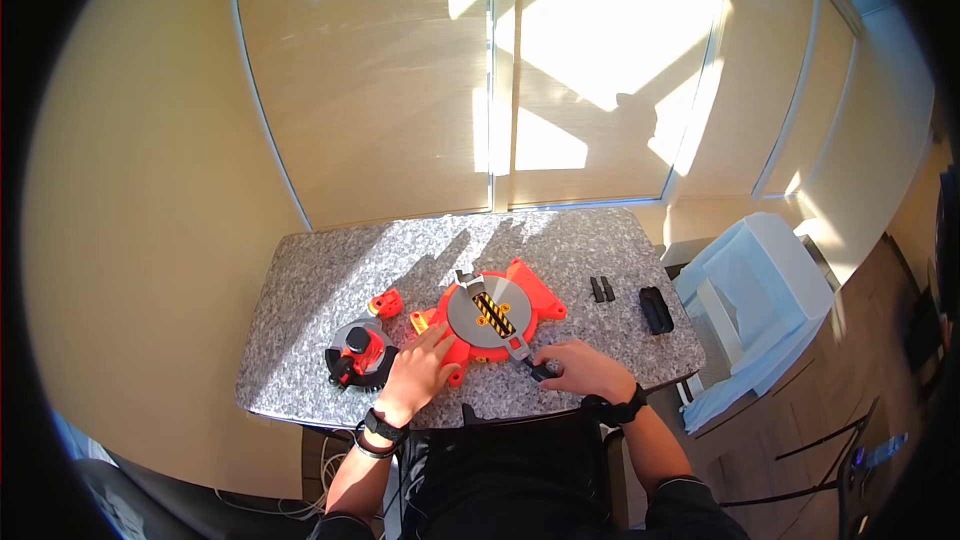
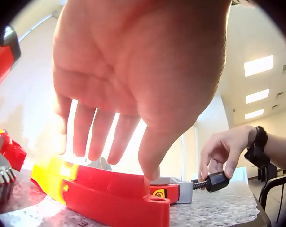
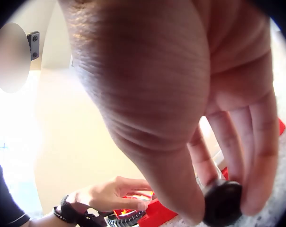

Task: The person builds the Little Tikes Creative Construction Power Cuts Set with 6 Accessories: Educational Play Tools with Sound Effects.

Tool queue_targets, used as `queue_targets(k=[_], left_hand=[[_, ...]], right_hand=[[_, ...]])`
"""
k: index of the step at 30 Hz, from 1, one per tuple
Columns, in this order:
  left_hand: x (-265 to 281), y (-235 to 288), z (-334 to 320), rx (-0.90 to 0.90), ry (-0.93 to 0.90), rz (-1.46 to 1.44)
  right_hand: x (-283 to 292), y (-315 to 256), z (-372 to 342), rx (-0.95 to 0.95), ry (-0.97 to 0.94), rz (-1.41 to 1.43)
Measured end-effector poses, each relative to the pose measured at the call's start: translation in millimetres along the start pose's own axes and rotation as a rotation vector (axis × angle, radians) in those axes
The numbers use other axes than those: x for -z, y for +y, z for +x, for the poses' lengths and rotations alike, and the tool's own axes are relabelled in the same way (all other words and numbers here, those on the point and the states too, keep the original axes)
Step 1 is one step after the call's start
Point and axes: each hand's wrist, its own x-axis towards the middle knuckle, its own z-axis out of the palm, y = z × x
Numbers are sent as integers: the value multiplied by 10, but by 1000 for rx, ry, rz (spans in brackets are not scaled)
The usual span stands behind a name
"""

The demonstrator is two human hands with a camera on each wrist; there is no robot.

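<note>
A red plastic miter saw base (image 1: 537, 290) with a grey round turntable (image 1: 462, 318) and a black-and-yellow striped strip lies on the table. My left hand (image 1: 418, 377) is at the base's left side, its fingers straight and its fingertips right at the red rim. From the front of the turntable's grey arm sticks a threaded screw with a black knob (image 2: 218, 181). My right hand (image 1: 590, 372) pinches that knob between thumb and fingers. Beside my left hand stands the red and black saw head (image 1: 362, 345) with its dark round guard.
Behind the saw head lies a small red part (image 1: 385, 303). Two small black pieces (image 1: 602, 289) and a black oblong tray-like piece (image 1: 656, 310) lie on the table's right. A white high-sided chair covered in light blue (image 1: 770, 290) stands beyond the right edge. A wall backs the speckled table (image 1: 300, 280).
</note>
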Motion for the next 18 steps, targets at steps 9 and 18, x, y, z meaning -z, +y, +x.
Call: queue_targets(k=[9,18], left_hand=[[-69,-29,-35,-6,-60,-72],[-101,-16,-44,-12,-47,-59]], right_hand=[[-190,113,34,79,111,-30],[-335,132,74,17,188,-74]])
